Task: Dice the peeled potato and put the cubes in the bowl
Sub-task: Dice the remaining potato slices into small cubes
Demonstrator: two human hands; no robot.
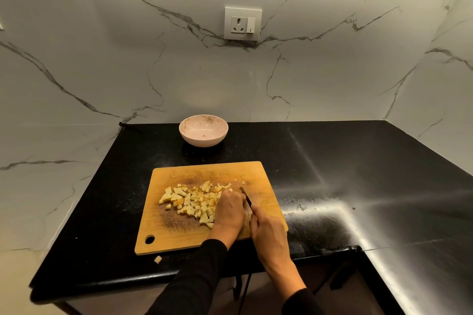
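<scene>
Several pale yellow potato cubes (190,201) lie in a loose pile on the wooden cutting board (179,233). My left hand (230,210) rests at the pile's right edge with its fingers curled down over potato pieces; what lies under it is hidden. My right hand (268,235) grips the handle of a knife (246,197), whose blade runs just right of my left hand, tip pointing away from me. A pink bowl (203,130) stands behind the board near the wall, holding only a few small bits.
One stray potato cube (158,259) lies on the black countertop (332,174) just in front of the board. The counter's front edge runs close below the board. A wall socket (242,23) sits on the marble backsplash.
</scene>
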